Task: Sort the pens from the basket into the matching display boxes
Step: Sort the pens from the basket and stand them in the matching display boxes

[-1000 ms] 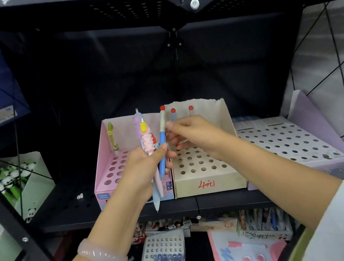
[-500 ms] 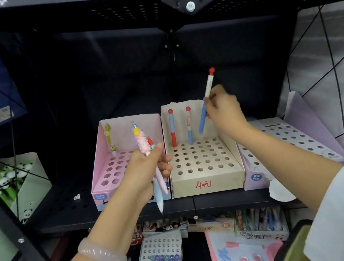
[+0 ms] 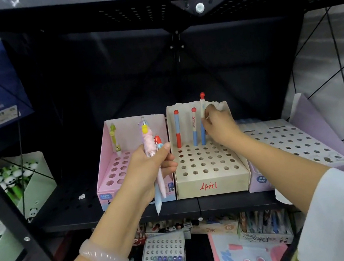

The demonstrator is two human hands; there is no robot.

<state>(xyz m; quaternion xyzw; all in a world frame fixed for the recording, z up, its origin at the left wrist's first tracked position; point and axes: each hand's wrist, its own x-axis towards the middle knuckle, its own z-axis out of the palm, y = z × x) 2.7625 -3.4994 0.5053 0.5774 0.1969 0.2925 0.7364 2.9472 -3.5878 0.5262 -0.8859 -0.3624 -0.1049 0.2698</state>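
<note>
**Third blue pen stood in the beige box's back row**

The right hand [image 3: 218,125] pinched a blue pen with a red ball top [image 3: 203,120] about midway up its barrel, the pen nearly upright with its lower end at a hole in the back row of the beige display box [image 3: 211,183]. Whether the tip sat fully in the hole could not be told, since the fingers hid part of it. Just to its left stood two more red-topped pens in the same row: a blue one with a white band [image 3: 194,126] and a blue-and-red one [image 3: 177,129], each apart from its neighbour.

The left hand [image 3: 148,170] was clenched around a bundle of pens [image 3: 151,154], among them a pink ridged one with a yellow cap, their tips pointing down past the shelf's front edge. The bundle hung in front of the pink display box [image 3: 107,170], which stood touching the beige box's left side and carried a single yellow-green pen [image 3: 114,140] in its back left corner.

A lilac display box [image 3: 300,143] stood against the beige box's right side, toward the right end of the black perforated shelf [image 3: 70,206]. A pale pink bracelet [image 3: 103,259] circled the left wrist.
</note>
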